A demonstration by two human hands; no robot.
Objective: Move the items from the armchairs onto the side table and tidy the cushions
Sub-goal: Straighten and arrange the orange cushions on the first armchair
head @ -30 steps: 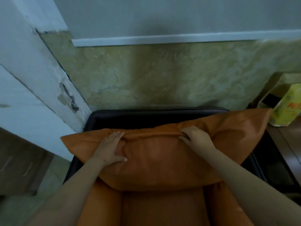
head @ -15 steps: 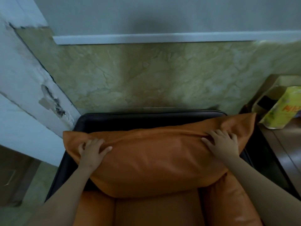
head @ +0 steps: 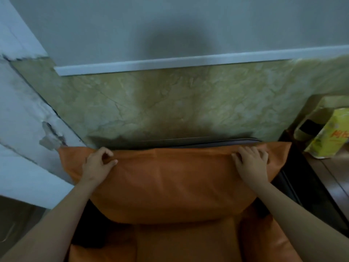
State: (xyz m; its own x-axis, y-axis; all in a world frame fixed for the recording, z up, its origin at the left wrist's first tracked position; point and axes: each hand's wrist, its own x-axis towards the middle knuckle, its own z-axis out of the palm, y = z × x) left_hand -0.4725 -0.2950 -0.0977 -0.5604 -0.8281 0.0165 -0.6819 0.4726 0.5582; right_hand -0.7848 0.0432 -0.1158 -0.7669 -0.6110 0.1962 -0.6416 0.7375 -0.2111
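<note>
1 orange cushion [head: 170, 186] against 1 armchair [head: 236, 143] back. 2 hands on its top edge: left hand [head: 97, 166] pinches fabric, fingers curled; right hand [head: 252, 164] presses flat, fingers spread.

A blue-grey painted wall [head: 188, 25] fills the upper half of the frame, dimly lit, with a soft round shadow [head: 175, 44] at its centre. A pale moulding strip [head: 188, 63] runs across below it, and beneath that lies a beige, marble-veined panel [head: 170, 103] reaching down to mid-frame. At the left edge a whitish side wall [head: 18, 114] slants inward, cracked, with a patch of peeled paint [head: 49, 138].
</note>
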